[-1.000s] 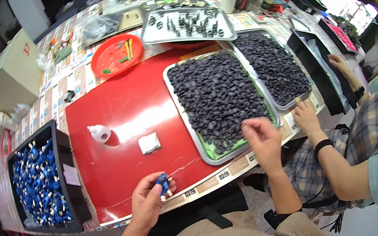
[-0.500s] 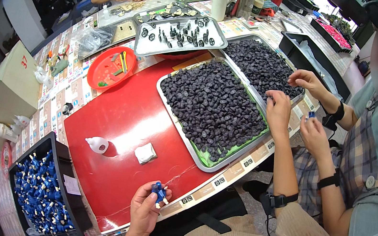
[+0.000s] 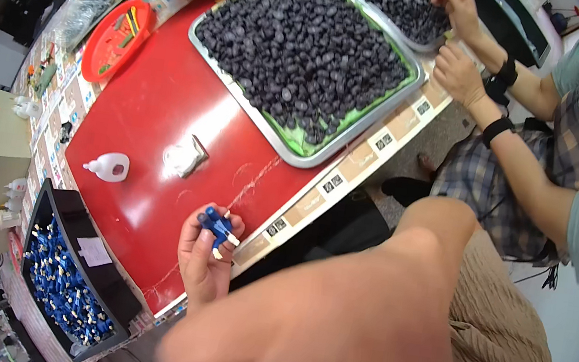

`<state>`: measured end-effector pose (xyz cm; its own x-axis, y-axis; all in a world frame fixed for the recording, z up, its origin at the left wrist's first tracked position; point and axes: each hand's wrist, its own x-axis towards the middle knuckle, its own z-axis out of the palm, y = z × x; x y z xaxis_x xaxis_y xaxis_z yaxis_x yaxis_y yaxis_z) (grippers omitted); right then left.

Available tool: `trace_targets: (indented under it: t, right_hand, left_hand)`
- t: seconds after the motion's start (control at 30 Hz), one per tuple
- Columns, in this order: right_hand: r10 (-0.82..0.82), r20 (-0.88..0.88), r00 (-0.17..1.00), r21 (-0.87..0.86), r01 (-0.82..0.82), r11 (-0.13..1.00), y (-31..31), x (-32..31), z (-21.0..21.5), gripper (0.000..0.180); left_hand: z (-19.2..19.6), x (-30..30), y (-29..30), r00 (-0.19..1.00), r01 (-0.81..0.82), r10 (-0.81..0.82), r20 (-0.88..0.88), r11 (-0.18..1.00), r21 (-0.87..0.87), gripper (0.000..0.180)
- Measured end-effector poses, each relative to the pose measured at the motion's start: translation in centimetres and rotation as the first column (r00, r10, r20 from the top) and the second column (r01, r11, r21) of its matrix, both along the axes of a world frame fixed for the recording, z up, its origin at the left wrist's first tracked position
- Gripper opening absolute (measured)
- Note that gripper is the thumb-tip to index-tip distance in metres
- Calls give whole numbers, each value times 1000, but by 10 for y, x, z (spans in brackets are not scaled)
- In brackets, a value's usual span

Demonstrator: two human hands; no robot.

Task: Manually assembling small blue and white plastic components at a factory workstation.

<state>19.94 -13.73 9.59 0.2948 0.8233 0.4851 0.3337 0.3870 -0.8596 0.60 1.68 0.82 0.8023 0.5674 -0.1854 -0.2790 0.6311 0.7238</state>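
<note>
My left hand [image 3: 198, 261] is closed round a small blue figure with white ends [image 3: 218, 227], held above the near edge of the red mat [image 3: 133, 240]. Thumb and fingers grip its body. Large and smeared, my right hand [image 3: 335, 328] is raised close to the camera at the lower middle; its fingers cannot be made out, nor whether they hold anything. Beyond my hands, a metal tray [image 3: 300, 161] with a green liner holds many small dark oval pieces [image 3: 299, 56]. A white squeeze bottle [image 3: 109, 166] and a crumpled white pad [image 3: 185, 157] rest on the mat.
At lower left stands a black bin [image 3: 101, 258] of similar blue figures. A red dish [image 3: 104, 51] with a yellow-handled tool lies farther back. At right, a co-worker's hands [image 3: 460, 72] are beside another tray of dark pieces [image 3: 396, 0]. White bottles [image 3: 15, 194] stand far left.
My right hand has come from the tray's right edge back toward the camera. The left hand still holds the blue figure. The whole view has tilted downward.
</note>
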Motion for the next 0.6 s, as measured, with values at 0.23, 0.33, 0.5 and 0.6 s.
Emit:
trace_targets:
  t: [0.23, 0.33, 0.5, 0.6]
  right_hand:
    - [76, -124, 989, -1, -77, 997, 3, -33, -29, 18]
    - [104, -141, 985, 1, -105, 994, 4, -48, -33, 18]
    - [147, -130, 981, 2, -148, 989, 8, -55, -32, 19]
    - [205, -117, 972, 1, -206, 979, 13, -57, -31, 19]
  left_hand:
    - [0, 4, -6, 998, 2, -3, -64, 1000, -21, 37]
    - [4, -1, -11, 998, -33, 32, -55, 999, -11, 36]
    - [-1, 0, -7, 998, -31, 30, -48, 999, -18, 35]
    - [2, -5, -4, 998, -54, 54, -37, 998, -13, 35]
